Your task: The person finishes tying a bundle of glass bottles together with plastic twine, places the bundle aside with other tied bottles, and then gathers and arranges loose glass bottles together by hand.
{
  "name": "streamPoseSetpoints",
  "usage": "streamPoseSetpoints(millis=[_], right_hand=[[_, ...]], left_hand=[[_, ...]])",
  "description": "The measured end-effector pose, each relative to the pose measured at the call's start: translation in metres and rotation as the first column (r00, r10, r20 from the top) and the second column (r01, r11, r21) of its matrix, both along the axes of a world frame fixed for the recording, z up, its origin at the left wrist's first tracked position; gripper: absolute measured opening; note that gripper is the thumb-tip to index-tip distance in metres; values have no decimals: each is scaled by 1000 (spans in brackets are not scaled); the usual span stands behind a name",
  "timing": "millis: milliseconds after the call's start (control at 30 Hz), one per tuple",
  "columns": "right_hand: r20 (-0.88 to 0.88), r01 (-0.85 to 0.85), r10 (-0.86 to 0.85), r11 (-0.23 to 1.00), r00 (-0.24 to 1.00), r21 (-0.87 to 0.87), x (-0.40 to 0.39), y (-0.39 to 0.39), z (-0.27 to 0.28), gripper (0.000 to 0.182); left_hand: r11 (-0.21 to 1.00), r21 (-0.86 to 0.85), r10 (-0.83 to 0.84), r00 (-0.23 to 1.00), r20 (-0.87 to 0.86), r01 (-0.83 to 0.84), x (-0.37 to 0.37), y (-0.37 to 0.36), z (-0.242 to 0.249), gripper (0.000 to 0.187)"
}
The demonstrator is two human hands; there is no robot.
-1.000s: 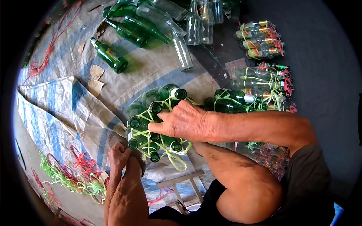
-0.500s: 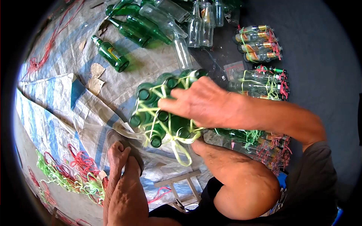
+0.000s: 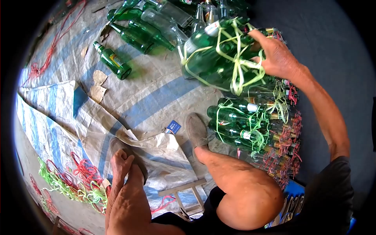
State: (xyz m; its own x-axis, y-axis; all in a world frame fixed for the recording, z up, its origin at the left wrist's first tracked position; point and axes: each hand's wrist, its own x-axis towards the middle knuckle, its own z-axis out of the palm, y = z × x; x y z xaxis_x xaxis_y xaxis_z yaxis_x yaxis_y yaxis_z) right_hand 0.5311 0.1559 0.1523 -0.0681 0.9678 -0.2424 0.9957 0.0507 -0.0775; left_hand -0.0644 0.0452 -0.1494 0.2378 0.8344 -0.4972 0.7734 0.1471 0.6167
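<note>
My right hand [image 3: 278, 55] grips a bundle of green glass bottles [image 3: 211, 58] by its neck end, at the upper right. Pale green plastic string [image 3: 239, 64] wraps and knots around the bundle, which is tilted on its side, slightly blurred and off the sheet. Some of my right fingers are hidden behind it. My left hand [image 3: 123, 161] rests by my left shin, its fingers curled closed with nothing visible in them. Just below the held bundle, another tied bundle of green bottles [image 3: 231, 121] lies on its side.
Several tied bottle bundles [image 3: 282, 145] line the right side. Loose green and clear bottles [image 3: 145, 35] lie at the top, with one green bottle [image 3: 112, 60] apart. Striped sheeting [image 3: 156, 94] covers the ground. Red and green string [image 3: 80, 176] lies at lower left. A wooden stool [image 3: 184, 196] is below.
My right hand has carried the bottle bundle up and to the right, tipping it from necks-up onto its side. The green bundle and my right shoe are now uncovered. My left hand stays put.
</note>
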Motion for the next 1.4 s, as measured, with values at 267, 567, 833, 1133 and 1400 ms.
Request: streamPoseSetpoints(millis=[267,567,833,1133,1400], right_hand=[[17,187,-188,981,982,49,116,17,-12,77],[48,330,-334,941,941,76,213,12,-52,80],[-93,472,-469,882,878,1,245,20,-81,91],[-157,521,-528,849,835,-85,283,16,-149,97],[-239,555,-562,826,792,-101,270,-3,-168,100]], left_hand=[[1000,-22,5,1000,5,-5,-2,-1,-3,37],[998,-66,-2,999,-38,-1,2,4,1,38],[997,-74,3,999,-47,-7,5,6,3,38],[997,-77,-3,998,-56,-2,3,5,2,37],[993,-109,37,998,-56,-43,6,7,2,36]])
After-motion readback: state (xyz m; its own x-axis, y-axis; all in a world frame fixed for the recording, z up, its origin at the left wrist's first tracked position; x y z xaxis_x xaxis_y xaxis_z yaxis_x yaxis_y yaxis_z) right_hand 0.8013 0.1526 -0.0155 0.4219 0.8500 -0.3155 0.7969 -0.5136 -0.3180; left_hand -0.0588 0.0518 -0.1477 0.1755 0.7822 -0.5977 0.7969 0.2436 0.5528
